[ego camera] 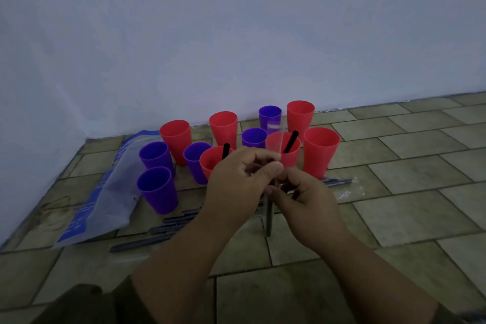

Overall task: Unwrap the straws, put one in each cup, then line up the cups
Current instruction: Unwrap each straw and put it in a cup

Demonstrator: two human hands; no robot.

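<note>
Unwrapping of a third straw, seen from the head camera, with the tiled floor (394,218) as work surface. At nine o'clock from the hands lies a blue-and-clear plastic bag (105,192). Just beside it stand two purple cups (157,189), both without straws. At eight o'clock a loose bundle of wrapped straws (163,226) lies on the tiles.

Centre: the left hand (236,173) pinches the clear wrapper (274,137) between thumb and curled fingers, and the wrapper rises toward twelve o'clock. The right hand (302,197), touching the left at four o'clock, pinches the same piece lower down. The dark held straw (268,221) hangs below toward six o'clock. Neither hand is released.

Behind the hands the cups stand in a loose cluster, six red and five purple. Only two carry a black straw: the near red cup (210,162) at ten o'clock and the second red cup (289,158) at one o'clock. At three o'clock more straws (339,181) and what looks like a spent film (349,192) lie beside a large red cup (321,155).

Judged step: stripping the wrapper, early in the task, with nine cups unfilled and no line formed. The next move calls for drawing film and shaft apart along the straw's axis. The bare straw then goes down into an empty cup without tipping its light neighbours.
</note>
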